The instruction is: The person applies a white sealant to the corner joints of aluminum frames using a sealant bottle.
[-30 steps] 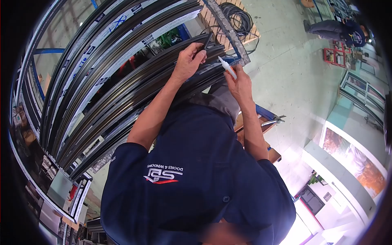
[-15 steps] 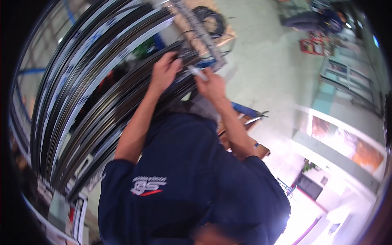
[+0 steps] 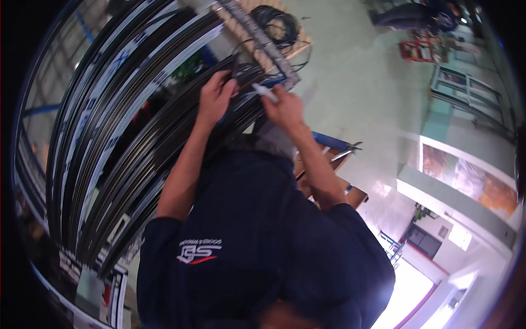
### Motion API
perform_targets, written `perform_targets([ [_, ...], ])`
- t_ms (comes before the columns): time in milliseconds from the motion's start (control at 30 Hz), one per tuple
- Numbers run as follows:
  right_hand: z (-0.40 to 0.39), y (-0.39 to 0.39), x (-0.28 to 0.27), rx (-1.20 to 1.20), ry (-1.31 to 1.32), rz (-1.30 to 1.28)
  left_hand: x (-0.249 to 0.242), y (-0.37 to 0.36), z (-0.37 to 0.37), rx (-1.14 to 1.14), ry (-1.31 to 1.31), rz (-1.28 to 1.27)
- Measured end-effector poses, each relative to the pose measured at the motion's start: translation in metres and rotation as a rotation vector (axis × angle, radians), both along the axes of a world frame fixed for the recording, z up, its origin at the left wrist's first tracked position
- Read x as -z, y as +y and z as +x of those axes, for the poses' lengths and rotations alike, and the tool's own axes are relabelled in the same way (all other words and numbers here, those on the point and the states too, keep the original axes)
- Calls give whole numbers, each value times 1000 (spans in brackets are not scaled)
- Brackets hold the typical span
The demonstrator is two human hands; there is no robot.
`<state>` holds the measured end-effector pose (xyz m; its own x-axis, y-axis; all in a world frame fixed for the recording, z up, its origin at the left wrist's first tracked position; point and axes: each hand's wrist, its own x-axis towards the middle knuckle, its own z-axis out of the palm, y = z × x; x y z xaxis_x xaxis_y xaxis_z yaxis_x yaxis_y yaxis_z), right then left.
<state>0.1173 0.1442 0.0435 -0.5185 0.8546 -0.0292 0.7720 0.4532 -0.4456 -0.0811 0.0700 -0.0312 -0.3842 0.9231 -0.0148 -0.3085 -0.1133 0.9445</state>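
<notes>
A stack of long black window-frame profiles (image 3: 126, 126) with white labels runs from the lower left to the top centre. My left hand (image 3: 215, 97) rests on their near ends, pinching a thin dark strip or pen that sticks up from the fingers. Just to its right, my right hand (image 3: 285, 108) holds a small white tube (image 3: 264, 92), its tip aimed left toward the profile ends. The hands are a short gap apart. My navy shirt (image 3: 246, 241) fills the lower middle. The picture is blurred by motion.
A wooden pallet (image 3: 300, 41) with coiled black cable (image 3: 279, 24) lies on the green floor beyond the profiles. Pliers (image 3: 348, 149) lie on a wooden bench at my right. Another person (image 3: 416, 13) bends near a red rack (image 3: 419, 52); window frames (image 3: 466, 104) lean at far right.
The view swung and blurred, so both hands appear further left and lower in the picture. They remain at the profile ends, holding the same dark strip and white tube.
</notes>
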Motion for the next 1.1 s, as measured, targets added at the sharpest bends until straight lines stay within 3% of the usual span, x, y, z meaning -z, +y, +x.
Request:
perform_targets([
  [667, 15, 22, 7, 46, -20, 7, -3, -1, -2, -2, -12, -38],
  [1100, 4, 3, -11, -44, -49, -76, -4, -1, -2, -8, -6, -36],
])
